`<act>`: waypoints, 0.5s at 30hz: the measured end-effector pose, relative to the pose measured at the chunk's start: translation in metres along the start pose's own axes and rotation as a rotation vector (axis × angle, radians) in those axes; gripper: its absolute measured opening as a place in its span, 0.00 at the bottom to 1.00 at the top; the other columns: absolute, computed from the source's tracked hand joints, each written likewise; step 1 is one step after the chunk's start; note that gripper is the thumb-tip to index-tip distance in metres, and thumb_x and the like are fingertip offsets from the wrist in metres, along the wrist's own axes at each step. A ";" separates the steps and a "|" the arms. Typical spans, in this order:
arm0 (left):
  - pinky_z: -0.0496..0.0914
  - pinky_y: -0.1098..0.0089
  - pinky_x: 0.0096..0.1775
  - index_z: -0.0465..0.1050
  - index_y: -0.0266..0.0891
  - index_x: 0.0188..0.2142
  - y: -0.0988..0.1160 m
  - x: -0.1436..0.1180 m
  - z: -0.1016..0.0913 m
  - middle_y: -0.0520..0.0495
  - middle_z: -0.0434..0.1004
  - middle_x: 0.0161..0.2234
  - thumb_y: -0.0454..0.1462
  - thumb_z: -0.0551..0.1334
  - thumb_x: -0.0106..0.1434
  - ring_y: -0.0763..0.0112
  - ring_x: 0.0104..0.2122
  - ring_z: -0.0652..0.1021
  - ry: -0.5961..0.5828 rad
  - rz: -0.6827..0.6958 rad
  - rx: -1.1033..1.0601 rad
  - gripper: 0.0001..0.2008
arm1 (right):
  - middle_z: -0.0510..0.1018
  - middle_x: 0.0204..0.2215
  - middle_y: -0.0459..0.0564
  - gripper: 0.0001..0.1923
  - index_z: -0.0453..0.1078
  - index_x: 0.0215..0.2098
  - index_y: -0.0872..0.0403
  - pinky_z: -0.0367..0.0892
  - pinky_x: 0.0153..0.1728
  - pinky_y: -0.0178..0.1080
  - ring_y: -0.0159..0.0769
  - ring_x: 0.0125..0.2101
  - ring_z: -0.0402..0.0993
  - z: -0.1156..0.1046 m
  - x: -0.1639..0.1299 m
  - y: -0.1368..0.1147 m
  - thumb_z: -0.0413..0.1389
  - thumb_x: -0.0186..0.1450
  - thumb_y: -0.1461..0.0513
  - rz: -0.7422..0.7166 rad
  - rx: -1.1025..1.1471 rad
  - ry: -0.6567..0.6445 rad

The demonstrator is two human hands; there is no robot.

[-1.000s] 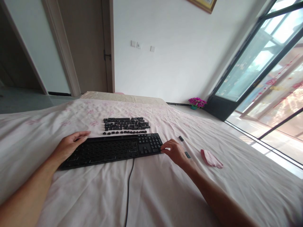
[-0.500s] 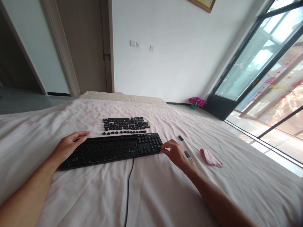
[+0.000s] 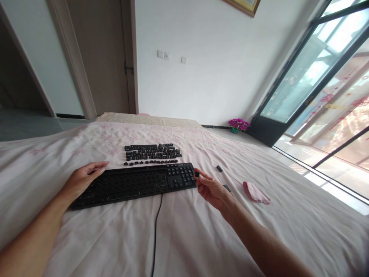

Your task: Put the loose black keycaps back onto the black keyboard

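We pinch one keycap in our right hand beside the keyboard, short of the sheet's far edge; apparently handling caps singly, we next need a steady hold. Our left hand lies fingers together, grip unclear.

One keyboard with one cable; one left hand and one right hand; one single keycap in the latter; rows of detached keycaps, too small to count; two dark pieces; one pink cloth; three wall plates; one framed picture; one potted plant.
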State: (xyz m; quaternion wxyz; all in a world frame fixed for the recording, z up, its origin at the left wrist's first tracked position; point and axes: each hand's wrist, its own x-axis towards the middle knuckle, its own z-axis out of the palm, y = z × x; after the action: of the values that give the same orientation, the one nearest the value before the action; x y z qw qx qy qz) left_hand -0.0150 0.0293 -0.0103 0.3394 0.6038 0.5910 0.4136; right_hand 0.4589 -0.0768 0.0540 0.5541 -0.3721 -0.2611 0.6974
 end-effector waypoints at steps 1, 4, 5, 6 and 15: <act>0.64 0.64 0.56 0.73 0.40 0.52 0.000 0.000 0.000 0.43 0.76 0.53 0.55 0.63 0.54 0.58 0.54 0.74 0.000 0.000 0.003 0.32 | 0.79 0.32 0.46 0.23 0.72 0.46 0.53 0.68 0.23 0.27 0.25 0.25 0.73 0.003 -0.002 0.002 0.66 0.53 0.70 0.022 0.039 0.013; 0.63 0.63 0.57 0.72 0.40 0.53 -0.002 0.001 0.000 0.43 0.75 0.54 0.55 0.63 0.55 0.58 0.54 0.73 -0.010 -0.019 0.000 0.32 | 0.79 0.31 0.45 0.22 0.71 0.47 0.54 0.69 0.24 0.25 0.25 0.27 0.75 0.016 -0.008 0.009 0.64 0.54 0.72 0.088 0.145 0.055; 0.63 0.63 0.57 0.72 0.39 0.54 -0.003 0.001 0.000 0.42 0.75 0.54 0.55 0.63 0.55 0.57 0.54 0.73 -0.014 -0.025 -0.005 0.32 | 0.79 0.31 0.46 0.22 0.71 0.47 0.54 0.69 0.25 0.24 0.25 0.27 0.75 0.021 -0.010 0.011 0.64 0.54 0.72 0.107 0.174 0.059; 0.63 0.62 0.58 0.72 0.39 0.54 -0.003 0.001 0.000 0.42 0.75 0.54 0.55 0.63 0.55 0.57 0.54 0.73 -0.017 -0.028 -0.010 0.32 | 0.79 0.30 0.46 0.22 0.71 0.46 0.54 0.69 0.25 0.24 0.25 0.27 0.75 0.025 -0.012 0.013 0.64 0.54 0.73 0.123 0.197 0.064; 0.65 0.63 0.56 0.72 0.39 0.53 0.006 -0.004 -0.001 0.42 0.75 0.54 0.54 0.63 0.55 0.56 0.54 0.73 -0.014 -0.026 0.010 0.31 | 0.78 0.28 0.43 0.17 0.73 0.39 0.52 0.69 0.26 0.24 0.25 0.29 0.75 0.042 -0.016 0.034 0.68 0.53 0.69 0.100 0.255 0.061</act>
State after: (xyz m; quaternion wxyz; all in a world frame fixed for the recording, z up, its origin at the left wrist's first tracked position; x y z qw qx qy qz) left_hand -0.0134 0.0250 -0.0044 0.3457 0.6005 0.5985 0.4021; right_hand 0.4074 -0.0984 0.0562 0.5690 -0.3324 -0.1345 0.7400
